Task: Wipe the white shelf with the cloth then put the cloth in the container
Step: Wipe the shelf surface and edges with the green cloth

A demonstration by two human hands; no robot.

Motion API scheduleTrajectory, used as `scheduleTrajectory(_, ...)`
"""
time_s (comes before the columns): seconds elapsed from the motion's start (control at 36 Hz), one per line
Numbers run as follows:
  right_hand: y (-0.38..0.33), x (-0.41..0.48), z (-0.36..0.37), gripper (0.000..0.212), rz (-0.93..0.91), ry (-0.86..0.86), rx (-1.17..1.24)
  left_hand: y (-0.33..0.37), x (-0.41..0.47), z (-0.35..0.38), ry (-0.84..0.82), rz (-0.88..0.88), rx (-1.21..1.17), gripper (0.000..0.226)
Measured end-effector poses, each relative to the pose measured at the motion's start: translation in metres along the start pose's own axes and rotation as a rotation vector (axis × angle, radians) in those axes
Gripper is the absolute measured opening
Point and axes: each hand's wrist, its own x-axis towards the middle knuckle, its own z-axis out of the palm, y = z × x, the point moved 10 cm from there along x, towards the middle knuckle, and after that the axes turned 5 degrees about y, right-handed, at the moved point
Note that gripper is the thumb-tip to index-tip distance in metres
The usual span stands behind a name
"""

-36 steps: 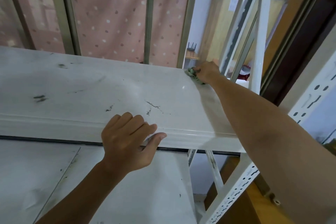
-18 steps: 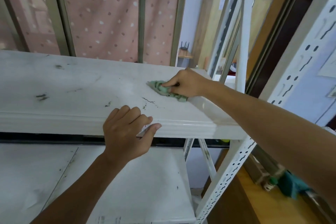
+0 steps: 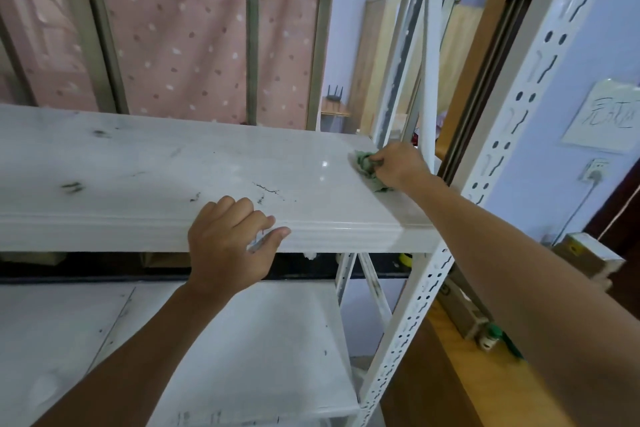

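Crumpled green cloth [image 3: 367, 167] on glossy white shelf [image 3: 173, 177]

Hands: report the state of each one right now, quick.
Left hand: fingers curled over the front edge of the scuffed white shelf board, holding it.
Right hand: gripping the crumpled green cloth, pressed on that shelf.

Pink dotted curtain [image 3: 194, 35] behind; lilac wall [image 3: 585, 107] (socket [image 3: 596, 170], paper note [image 3: 609, 116]).

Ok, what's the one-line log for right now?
step: wiping | right hand: grips crumpled green cloth on white shelf board, far right corner | left hand: holds its front edge | dark scuff marks: between hands
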Motion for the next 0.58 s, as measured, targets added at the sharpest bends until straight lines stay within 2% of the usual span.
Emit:
scheduleTrajectory(0.08,0.014,-0.002,-0.001,0.032,0.068,0.005,-0.077,0.0,0.001,-0.001,0.002,0.002,-0.001,0.032)
scheduleTrajectory(0.22,0.002,-0.015,-0.006,0.032,0.054,0.049,-0.045,0.0,0.0,0.0,0.006,-0.017,0.007,0.031)
scheduleTrajectory(0.28,-0.02,-0.022,-0.009,0.033,0.003,0.06,-0.021,0.001,0.0,0.001,0.004,-0.031,0.011,0.03)
scheduleTrajectory(0.42,-0.115,-0.055,-0.022,0.028,-0.273,0.088,0.05,0.003,0.001,0.001,0.002,-0.019,0.008,0.03)
scheduleTrajectory(0.58,-0.133,-0.071,-0.03,0.03,-0.328,0.059,0.162,0.006,0.004,-0.001,-0.038,-0.008,0.0,0.032)
